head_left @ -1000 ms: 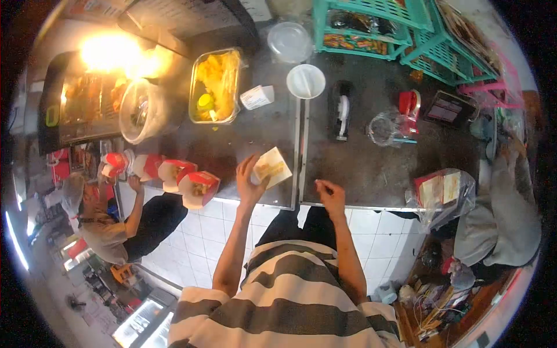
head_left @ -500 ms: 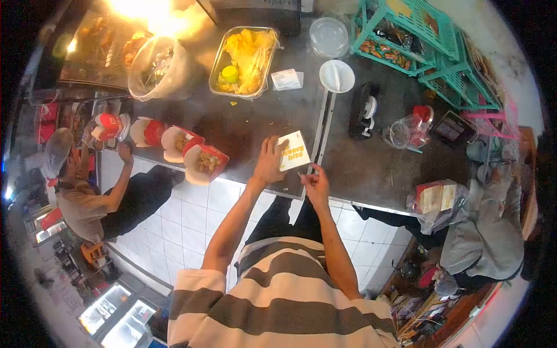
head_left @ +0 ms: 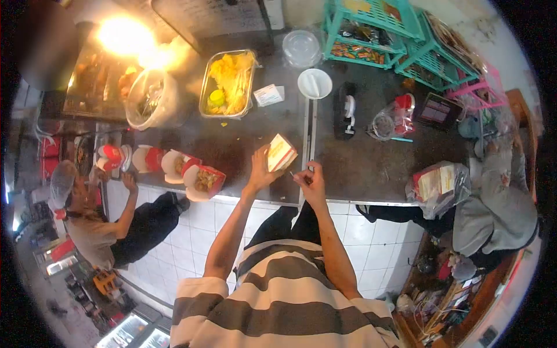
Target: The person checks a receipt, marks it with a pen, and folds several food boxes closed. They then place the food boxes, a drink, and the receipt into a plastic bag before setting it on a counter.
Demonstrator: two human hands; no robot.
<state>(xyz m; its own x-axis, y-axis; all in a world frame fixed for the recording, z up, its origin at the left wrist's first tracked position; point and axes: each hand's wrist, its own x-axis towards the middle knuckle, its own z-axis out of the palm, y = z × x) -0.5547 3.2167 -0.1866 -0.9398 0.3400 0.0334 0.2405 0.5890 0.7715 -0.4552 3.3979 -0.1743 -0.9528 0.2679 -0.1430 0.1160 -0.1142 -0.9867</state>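
Observation:
My left hand is closed on the side of a small cardboard food box, white and yellow with a red band. The box is tilted above the dark counter's front edge. Close to its lower right corner, my right hand pinches something small and thin, too small to name. To the left stand open red-and-white food boxes; the nearest, an open box, contains brown pieces of food.
Behind are a foil tray of yellow food, a white tub, a white bowl and green racks. At right lies a bagged stack of cartons. A co-worker stands left; another person is at right.
The box in my left hand has tipped, so its red-banded side now shows instead of the printed face. My right hand stays close by. The whole view has shifted slightly.

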